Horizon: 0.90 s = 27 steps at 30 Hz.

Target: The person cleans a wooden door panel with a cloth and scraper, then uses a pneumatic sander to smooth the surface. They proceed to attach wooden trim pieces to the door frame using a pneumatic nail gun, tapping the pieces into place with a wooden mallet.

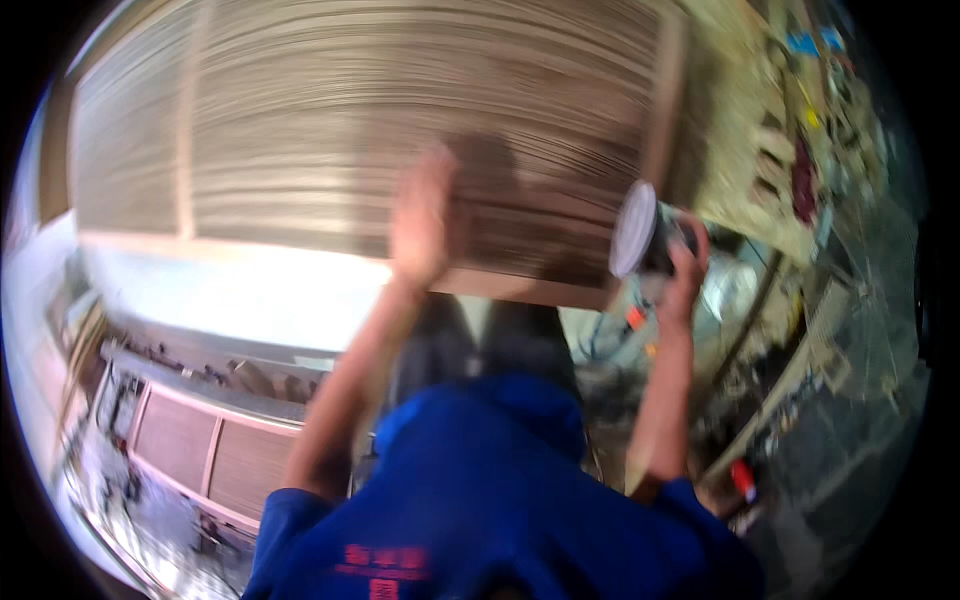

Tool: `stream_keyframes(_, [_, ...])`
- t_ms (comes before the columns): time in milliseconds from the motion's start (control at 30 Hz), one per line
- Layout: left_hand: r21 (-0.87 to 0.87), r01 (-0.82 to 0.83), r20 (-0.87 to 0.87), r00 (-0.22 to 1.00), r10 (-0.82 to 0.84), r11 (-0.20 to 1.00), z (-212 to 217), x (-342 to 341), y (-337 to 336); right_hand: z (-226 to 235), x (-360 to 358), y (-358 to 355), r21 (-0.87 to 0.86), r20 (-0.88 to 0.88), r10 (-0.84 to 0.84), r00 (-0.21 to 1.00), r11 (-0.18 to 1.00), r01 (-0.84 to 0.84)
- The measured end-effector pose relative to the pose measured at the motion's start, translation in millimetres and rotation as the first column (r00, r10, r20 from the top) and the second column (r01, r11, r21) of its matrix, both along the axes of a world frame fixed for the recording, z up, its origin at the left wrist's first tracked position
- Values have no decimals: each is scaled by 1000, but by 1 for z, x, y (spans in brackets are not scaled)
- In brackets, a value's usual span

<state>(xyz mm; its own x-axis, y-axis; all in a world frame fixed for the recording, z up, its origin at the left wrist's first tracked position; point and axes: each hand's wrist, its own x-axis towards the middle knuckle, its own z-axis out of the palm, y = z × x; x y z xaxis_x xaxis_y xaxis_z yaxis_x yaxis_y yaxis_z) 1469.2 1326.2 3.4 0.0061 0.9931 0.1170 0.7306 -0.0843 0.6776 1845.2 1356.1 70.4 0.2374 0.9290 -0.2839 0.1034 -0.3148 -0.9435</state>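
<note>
A large wooden panel [300,120], brown with a streaked grain and set in a paler frame, spreads across the upper part of the view. My left hand [425,215] is at the panel's near edge, fingers stretched out and together, palm toward the wood; motion smears it, and I cannot tell whether it touches. My right hand [688,262] wraps round the dark body of a disc sander [634,232] near the panel's near right corner. The sander is tipped on its side, its round whitish pad facing left and apart from the wood.
Beside the panel on the right lies a pale, dusty board [720,130] with small wooden blocks [770,160] on it. A smaller framed panel [215,450] stands at the lower left. Cluttered dark floor [850,440] lies on the right, with a red object [742,480] there.
</note>
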Motion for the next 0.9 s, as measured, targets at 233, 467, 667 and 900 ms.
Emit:
stream_keyframes(233, [-463, -159, 5, 983, 182, 872, 33, -148, -274, 49, -187, -48, 167, -55, 17, 998, 986, -8])
stream_keyframes(467, [-626, -448, -75, 850, 522, 639, 19, -311, -372, 49, -541, 27, 443, -119, 280, 953, 873, -202])
stream_keyframes(667, [-801, -382, -43, 805, 591, 461, 4, -422, -407, 6, -792, 50, 382, -336, 286, 897, 912, -148])
stream_keyframes(900, [-902, -426, -159, 487, 859, 74, 11, -562, -471, 18, -1025, 71, 375, -396, 483, 781, 861, -343])
